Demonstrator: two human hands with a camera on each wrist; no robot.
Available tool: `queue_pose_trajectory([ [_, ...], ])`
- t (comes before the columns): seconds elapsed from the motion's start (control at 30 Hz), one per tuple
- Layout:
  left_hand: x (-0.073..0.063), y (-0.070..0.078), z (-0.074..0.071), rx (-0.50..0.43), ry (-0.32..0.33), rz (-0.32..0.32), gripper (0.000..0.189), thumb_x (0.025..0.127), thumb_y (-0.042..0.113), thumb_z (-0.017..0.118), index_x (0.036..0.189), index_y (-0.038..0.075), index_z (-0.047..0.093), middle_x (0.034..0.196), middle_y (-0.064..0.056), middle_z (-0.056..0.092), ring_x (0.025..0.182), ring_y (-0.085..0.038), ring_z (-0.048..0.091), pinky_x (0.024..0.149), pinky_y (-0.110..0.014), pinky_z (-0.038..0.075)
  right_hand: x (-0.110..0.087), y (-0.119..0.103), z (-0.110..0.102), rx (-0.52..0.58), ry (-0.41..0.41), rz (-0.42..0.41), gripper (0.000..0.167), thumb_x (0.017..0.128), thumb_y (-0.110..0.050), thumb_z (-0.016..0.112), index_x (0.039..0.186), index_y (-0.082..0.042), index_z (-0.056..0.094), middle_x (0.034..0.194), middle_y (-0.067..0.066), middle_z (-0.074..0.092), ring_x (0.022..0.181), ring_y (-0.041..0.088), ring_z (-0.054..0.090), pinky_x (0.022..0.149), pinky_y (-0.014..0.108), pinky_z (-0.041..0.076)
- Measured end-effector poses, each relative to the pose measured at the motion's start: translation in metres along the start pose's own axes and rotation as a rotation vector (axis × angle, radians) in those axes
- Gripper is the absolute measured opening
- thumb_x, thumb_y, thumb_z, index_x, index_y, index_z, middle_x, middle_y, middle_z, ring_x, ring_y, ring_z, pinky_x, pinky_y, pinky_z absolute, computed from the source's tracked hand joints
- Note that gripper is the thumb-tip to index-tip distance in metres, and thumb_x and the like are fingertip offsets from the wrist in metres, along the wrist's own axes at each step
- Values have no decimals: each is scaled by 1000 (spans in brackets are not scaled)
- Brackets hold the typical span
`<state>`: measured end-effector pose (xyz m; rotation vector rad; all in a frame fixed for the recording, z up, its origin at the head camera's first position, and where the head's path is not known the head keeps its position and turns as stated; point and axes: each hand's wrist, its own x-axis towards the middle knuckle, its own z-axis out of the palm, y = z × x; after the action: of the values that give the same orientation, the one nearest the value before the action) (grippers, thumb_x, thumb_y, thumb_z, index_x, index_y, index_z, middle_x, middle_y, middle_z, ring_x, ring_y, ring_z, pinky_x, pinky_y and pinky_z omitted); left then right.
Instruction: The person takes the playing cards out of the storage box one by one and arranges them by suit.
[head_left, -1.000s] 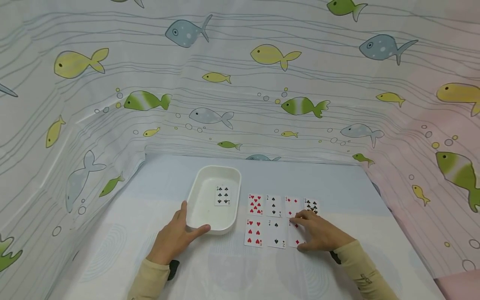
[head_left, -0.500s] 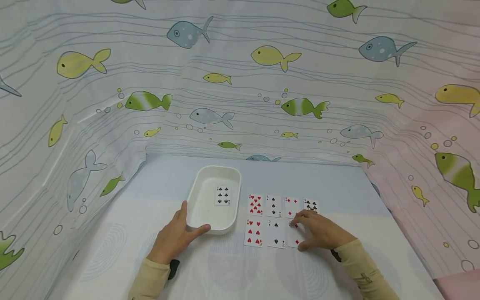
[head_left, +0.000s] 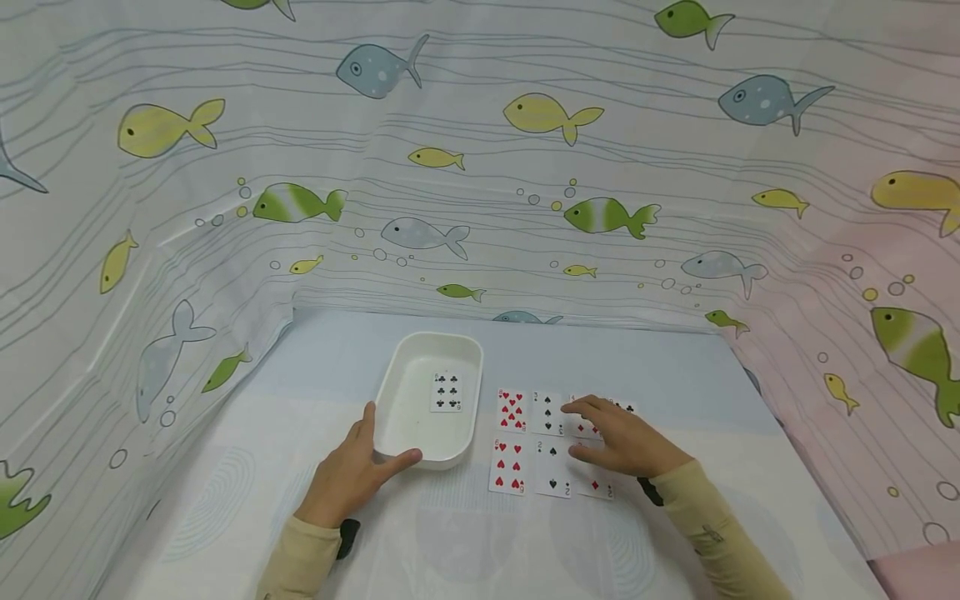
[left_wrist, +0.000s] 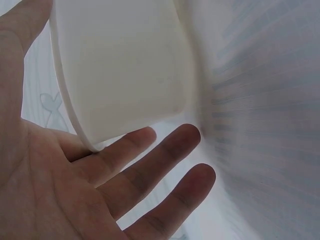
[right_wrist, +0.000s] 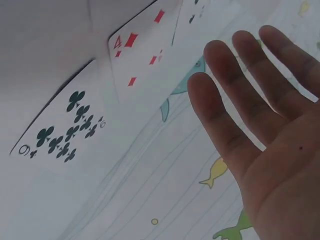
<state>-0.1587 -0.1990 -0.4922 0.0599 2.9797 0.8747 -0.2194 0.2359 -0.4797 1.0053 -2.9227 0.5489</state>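
My left hand (head_left: 347,477) rests at the near left corner of a white plastic tub (head_left: 387,385). Its thumb lies along the front rim and its straight fingers spread against the outer wall, as the left wrist view shows. A six of clubs (head_left: 446,392) lies face up inside the tub. Over the right part of two rows of playing cards hovers my right hand (head_left: 630,440), fingers extended, holding nothing. Below it, the four of diamonds (right_wrist: 140,47), nine of clubs (right_wrist: 72,127) and two of diamonds (head_left: 596,485) are partly hidden in the head view.
A high heart card (head_left: 512,412) and three of spades (head_left: 547,411) lie in the far row. The six of hearts (head_left: 508,467) and two of spades (head_left: 552,468) lie nearer. A fish-print curtain (head_left: 480,200) surrounds the pale tabletop (head_left: 465,542).
My right hand has risen off the two of diamonds and shifted left and slightly away, its fingers straightening. The left hand, the tub and the cards have stayed in place.
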Motion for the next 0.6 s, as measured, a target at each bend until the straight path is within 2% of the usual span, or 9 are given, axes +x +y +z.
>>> queue_pose_trajectory([
  [0.2, 0, 0, 0, -2, -9, -3, 123, 85, 79, 57, 160, -3, 8, 155, -28, 37, 131, -45, 51, 95, -59, 47, 20, -9, 2, 42, -8, -4, 67, 93, -43, 73, 151, -20, 48, 147, -2, 50, 130, 22, 52, 100, 46, 49],
  [0.43, 0, 0, 0, 1, -10, -8, 123, 85, 79, 57, 161, -3, 8, 154, -27, 38, 130, -44, 52, 94, -59, 47, 50, -21, 3, 50, 27, -15, 72, 94, -49, 69, 155, -23, 41, 151, 0, 45, 136, 20, 47, 102, 46, 48],
  [0.6, 0, 0, 0, 3, -6, -6, 122, 85, 79, 58, 161, -3, 8, 154, -27, 38, 129, -44, 53, 94, -58, 48, 67, -32, 2, 80, 53, -21, 72, 94, -46, 71, 155, -24, 40, 153, -2, 42, 136, 18, 47, 104, 45, 47],
])
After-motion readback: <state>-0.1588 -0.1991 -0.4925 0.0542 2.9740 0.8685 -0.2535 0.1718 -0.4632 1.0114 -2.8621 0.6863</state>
